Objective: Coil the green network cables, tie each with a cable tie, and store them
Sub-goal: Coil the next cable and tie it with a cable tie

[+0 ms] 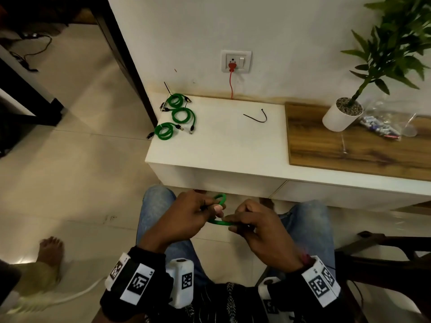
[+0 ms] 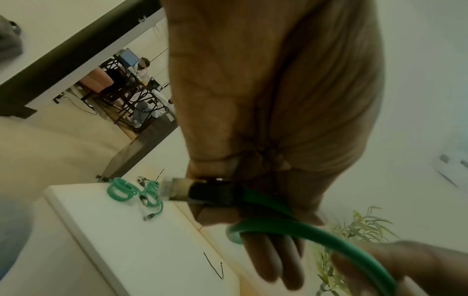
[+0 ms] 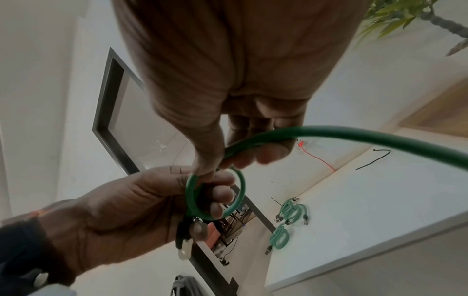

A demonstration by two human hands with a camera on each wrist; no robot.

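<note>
Wrist-mounted marker bands sat lowest in the head view, both hands raised over the lap, below the counter [image 1: 221, 145] edge. Left hand [image 1: 186, 217] was curled around a small started coil of the green cable [image 1: 220, 221], fingers threaded through the loop [image 3: 215, 194], with the plug end [image 3: 183, 247] poking out under the thumb. Right hand [image 1: 258, 226] was pinched on the free run of cable [image 3: 354, 134] just beside the coil, thumb against the fingers.

Key relation: the free length ran off from the right hand's grip toward that hand's own side, then out of view, so the remaining slack lay on the right. Coil plane stood roughly upright in the left hand. Judged next wrap needs the right hand feeding cable over the left fingers; the left only anchors.

Three coiled cables [image 1: 177, 115] lay at the counter's far-left corner, close together, well apart from the hands. One black cable tie [image 1: 256, 116] lay loose mid-counter, beyond both hands, somewhat nearer the right. Judged stage: coiling underway, tie not yet on.
</note>
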